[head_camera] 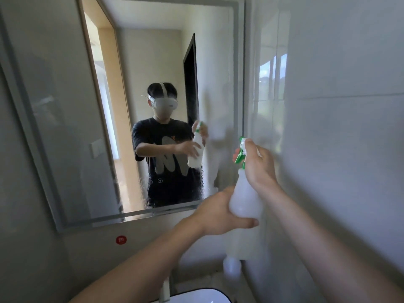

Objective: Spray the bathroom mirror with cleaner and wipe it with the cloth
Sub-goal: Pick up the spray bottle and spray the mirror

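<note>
Now right hand (259, 167) curled round spray bottle (243, 193) neck, left hand (215, 213) gripping base, near mirror (153, 51) right edge; wall (338, 127) close.

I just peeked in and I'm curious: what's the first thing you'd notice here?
The white spray bottle with a green trigger, right of centre, held up by both hands: the right hand grips its top, the left hand holds its base. Behind it, the mirror on the wall shows the bottle again, reflected.

spray bottle (244, 197): translucent matt plastic | mirror (65, 106): glossy glass | wall tiles (338, 127): glossy
</note>
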`<state>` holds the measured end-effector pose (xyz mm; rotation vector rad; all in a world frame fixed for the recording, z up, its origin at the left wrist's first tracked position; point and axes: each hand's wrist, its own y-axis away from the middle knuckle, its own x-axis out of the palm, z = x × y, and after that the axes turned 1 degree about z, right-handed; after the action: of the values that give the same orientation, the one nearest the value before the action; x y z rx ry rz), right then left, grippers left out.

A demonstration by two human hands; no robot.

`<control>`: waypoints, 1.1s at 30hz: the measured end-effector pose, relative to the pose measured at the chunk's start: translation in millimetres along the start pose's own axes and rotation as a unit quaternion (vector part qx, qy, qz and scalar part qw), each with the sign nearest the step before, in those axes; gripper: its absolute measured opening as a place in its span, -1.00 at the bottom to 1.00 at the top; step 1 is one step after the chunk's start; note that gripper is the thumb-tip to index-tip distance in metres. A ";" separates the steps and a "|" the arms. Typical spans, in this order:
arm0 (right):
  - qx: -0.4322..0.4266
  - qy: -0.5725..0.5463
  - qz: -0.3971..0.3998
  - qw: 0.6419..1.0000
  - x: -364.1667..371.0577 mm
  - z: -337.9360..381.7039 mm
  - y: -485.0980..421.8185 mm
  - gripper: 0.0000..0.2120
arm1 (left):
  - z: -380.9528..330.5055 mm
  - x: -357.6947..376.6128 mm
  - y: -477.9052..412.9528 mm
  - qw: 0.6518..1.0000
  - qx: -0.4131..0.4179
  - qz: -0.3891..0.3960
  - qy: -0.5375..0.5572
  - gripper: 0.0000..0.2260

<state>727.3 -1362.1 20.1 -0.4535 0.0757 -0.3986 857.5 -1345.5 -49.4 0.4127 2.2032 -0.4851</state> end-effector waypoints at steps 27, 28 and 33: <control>-0.072 -0.044 0.012 0.996 -4.5 109.4 -53.0 -0.45 | -61.3 -94.0 -29.6 0.994 0.076 -0.082 -0.017 -0.36; -0.077 -0.044 0.011 0.996 -5.0 117.0 -56.3 -0.46 | -65.7 -99.5 -33.1 0.993 0.083 -0.087 -0.019 -0.36; -0.080 -0.024 0.007 0.997 -4.5 141.9 -68.4 -0.61 | -77.4 -116.0 -44.4 0.991 0.102 -0.090 -0.002 -0.35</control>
<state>721.2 -1358.3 177.5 -0.6196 0.0648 -0.3696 857.3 -1362.5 96.0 0.3215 2.2050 -0.8132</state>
